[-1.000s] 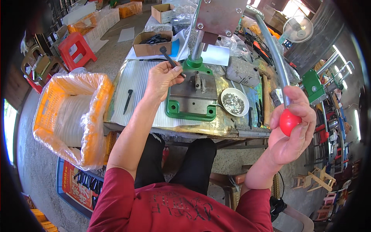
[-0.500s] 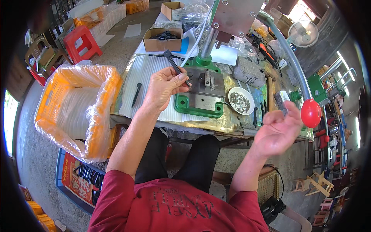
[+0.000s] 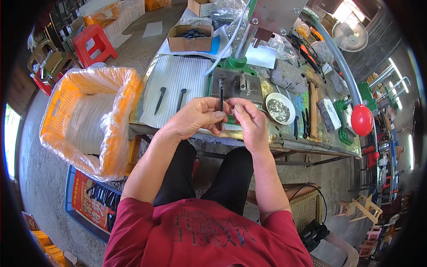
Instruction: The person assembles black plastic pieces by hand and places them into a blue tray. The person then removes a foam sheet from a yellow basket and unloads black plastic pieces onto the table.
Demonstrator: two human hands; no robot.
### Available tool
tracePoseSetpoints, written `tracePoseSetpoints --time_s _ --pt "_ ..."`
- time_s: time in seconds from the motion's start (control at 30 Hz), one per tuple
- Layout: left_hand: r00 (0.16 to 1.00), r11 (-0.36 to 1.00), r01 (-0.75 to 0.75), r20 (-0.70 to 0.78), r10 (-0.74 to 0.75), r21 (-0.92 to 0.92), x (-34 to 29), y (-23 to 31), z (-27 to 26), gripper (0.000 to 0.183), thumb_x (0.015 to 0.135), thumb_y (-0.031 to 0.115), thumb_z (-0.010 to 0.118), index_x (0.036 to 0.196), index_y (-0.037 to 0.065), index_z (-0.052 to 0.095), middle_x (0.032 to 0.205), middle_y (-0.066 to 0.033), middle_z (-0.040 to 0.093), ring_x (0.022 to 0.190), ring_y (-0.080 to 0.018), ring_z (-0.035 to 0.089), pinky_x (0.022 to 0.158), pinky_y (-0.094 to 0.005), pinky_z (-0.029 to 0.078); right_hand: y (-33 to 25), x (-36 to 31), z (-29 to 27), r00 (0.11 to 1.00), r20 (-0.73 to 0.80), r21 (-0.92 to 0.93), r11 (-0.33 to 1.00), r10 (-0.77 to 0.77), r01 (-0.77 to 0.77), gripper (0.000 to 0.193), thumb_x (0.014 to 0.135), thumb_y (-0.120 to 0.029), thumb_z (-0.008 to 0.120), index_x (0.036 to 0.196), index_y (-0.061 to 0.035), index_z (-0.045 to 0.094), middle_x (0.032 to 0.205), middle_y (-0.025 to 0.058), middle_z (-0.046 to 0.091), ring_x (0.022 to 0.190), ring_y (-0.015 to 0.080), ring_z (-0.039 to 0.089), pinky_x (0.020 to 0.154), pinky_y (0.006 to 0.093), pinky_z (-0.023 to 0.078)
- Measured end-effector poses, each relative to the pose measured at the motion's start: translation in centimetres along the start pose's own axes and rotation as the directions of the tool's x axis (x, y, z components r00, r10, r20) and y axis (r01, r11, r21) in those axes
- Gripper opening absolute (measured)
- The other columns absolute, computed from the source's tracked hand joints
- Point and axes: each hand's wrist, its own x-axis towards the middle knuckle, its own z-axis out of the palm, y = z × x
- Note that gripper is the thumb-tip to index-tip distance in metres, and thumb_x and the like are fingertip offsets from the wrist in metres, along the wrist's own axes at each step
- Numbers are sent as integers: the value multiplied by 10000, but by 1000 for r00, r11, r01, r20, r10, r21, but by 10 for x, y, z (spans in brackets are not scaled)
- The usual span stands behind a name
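My left hand (image 3: 195, 119) grips a slim black plastic handle-like piece (image 3: 221, 95), upright with its broader end at the top. Close against it, my right hand (image 3: 250, 123) is pinched, thumb to fingers; whatever may be between its fingertips is too small to tell. Both hands are in front of the green hand press (image 3: 235, 63), whose base carries a steel block and small fixture (image 3: 243, 83). Two similar black pieces, one (image 3: 160, 101) and another (image 3: 181, 99), lie on the white foam sheet (image 3: 171, 73). To the right is a white bowl (image 3: 279, 108) of small metal bits.
A red ball knob (image 3: 362, 120) on the press lever (image 3: 333, 51) hangs at the right. An orange plastic-lined crate (image 3: 91, 124) stands left. Behind are a cardboard box (image 3: 190, 39) of black pieces and a wrapped block (image 3: 288, 75). A blue-rimmed tray (image 3: 71, 191) lies lower left.
My right hand has come from near the red knob to meet my left. The foam sheet now bears two black pieces instead of one. My left hand has moved nearer me.
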Motion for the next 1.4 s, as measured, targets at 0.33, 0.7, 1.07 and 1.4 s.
tracePoseSetpoints --time_s 0.33,0.7,1.07,1.4 --pt "993 998 60 103 -59 -9 -5 -11 -5 187 803 121 501 896 -40 518 787 -100 559 677 -169 576 563 -229 489 14 1 14 956 199 408 869 215 -280 155 787 -126 532 881 -3 541 704 30 536 524 81 466 466 194 396" --pt "996 982 57 -77 -44 182 -14 -19 -15 221 801 161 509 888 -40 544 770 -84 566 634 -133 564 561 -218 469 26 0 22 968 88 487 837 236 -248 118 776 -156 554 767 -48 506 659 -24 472 558 40 406 469 170 332" --pt "760 349 412 -529 377 841 -5 -14 -78 218 712 195 551 816 7 587 749 -172 587 733 -305 569 660 -376 443 36 -14 17 960 16 440 860 281 -259 144 784 -194 551 795 -55 515 665 -30 490 543 25 396 474 150 308" --pt "698 196 601 -628 344 775 7 -20 -72 206 686 176 508 781 15 594 793 -208 570 782 -346 551 709 -404 428 39 -26 18 957 5 451 853 290 -261 162 775 -190 565 819 -42 519 672 -29 490 560 33 415 492 158 328"
